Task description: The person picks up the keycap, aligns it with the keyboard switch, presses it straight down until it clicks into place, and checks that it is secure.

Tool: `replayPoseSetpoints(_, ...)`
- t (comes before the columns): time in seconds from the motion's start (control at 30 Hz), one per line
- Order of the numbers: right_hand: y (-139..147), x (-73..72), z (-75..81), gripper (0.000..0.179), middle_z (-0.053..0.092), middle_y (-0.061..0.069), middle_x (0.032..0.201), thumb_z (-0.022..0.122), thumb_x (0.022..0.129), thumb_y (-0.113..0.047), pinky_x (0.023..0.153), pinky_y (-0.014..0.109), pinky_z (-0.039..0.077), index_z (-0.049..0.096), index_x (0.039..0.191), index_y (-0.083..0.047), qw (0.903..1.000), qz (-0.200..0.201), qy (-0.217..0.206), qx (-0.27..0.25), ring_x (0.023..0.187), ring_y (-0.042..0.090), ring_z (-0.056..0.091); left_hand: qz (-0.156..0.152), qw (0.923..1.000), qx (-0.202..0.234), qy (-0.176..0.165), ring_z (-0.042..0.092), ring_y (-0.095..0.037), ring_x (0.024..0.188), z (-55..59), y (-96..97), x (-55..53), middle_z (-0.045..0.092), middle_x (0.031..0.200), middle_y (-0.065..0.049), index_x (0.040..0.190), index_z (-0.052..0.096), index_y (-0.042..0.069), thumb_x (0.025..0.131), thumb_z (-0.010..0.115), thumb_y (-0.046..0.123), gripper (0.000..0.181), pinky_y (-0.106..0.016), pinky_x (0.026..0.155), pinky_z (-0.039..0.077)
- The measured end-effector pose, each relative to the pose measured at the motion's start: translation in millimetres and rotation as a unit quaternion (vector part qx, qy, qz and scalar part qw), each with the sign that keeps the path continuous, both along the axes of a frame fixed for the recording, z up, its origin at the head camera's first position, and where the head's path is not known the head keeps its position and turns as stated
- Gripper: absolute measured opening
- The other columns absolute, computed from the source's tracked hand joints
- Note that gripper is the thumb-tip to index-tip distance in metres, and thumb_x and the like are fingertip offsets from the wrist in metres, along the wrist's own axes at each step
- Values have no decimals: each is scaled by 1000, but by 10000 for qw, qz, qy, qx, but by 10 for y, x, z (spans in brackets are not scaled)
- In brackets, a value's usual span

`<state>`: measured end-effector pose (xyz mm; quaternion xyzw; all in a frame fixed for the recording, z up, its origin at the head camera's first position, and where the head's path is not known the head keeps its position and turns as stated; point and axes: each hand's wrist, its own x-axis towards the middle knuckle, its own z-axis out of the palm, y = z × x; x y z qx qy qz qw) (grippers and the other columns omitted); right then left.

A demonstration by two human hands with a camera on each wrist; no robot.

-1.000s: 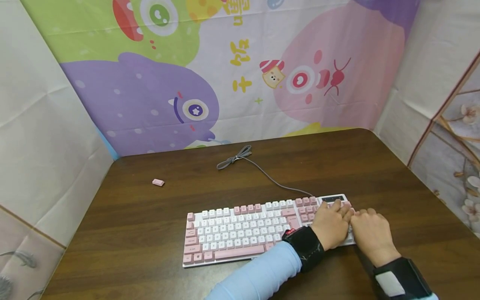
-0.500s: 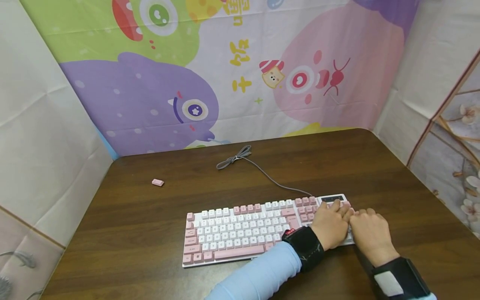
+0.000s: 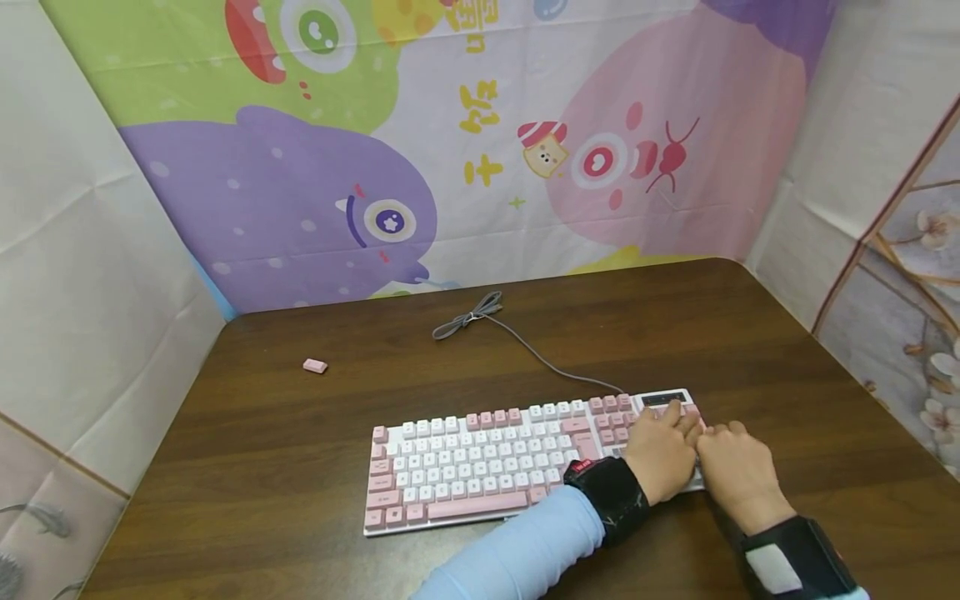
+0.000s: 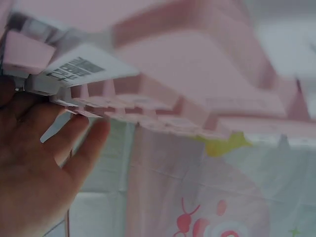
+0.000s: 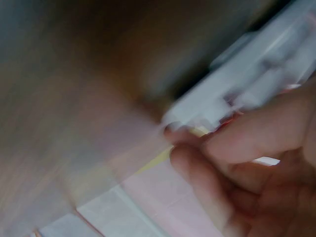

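Observation:
A pink and white keyboard (image 3: 480, 458) lies flat on the brown table. My left hand (image 3: 662, 454) rests over the number pad at its right end, fingers spread among the keys in the left wrist view. A small pink keycap (image 4: 27, 52) shows above my left fingertips, with a grey part beneath. My right hand (image 3: 738, 475) is at the keyboard's right edge with bent fingers. In the right wrist view, its thumb and finger (image 5: 197, 173) come close together beside the white keys; blur hides what lies between them.
A loose pink keycap (image 3: 315, 366) lies on the far left of the brown table (image 3: 262, 467). The keyboard's grey cable (image 3: 540, 354) runs back to a tied coil (image 3: 468, 317). A cartoon cloth (image 3: 480, 208) hangs behind the table.
My right hand has shifted slightly left and down, in against the left hand. The left hand, the keyboard and the loose keycap look almost the same.

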<state>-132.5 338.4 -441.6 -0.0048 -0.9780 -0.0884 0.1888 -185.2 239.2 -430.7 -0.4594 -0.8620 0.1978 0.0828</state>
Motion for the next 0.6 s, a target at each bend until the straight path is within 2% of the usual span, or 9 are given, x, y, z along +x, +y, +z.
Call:
replayPoseSetpoints(0.3,19,-7,1,10,62,15,62,61,71,8,50,44,48,66,67,1,9994,81,-317,-135,59,31,55,6,10000,50,73,32,-4,135,-19,-8,1,35,145,23,138,39,39,95,37,42,43,-27,97,36)
replayPoseSetpoints(0.6,32,5,15,7,61,14,62,62,69,7,50,42,47,65,67,1,9994,46,-288,-164,59,30,54,73,9999,54,43,31,-4,136,-20,3,10,33,146,23,139,37,39,95,36,41,44,-27,99,35)
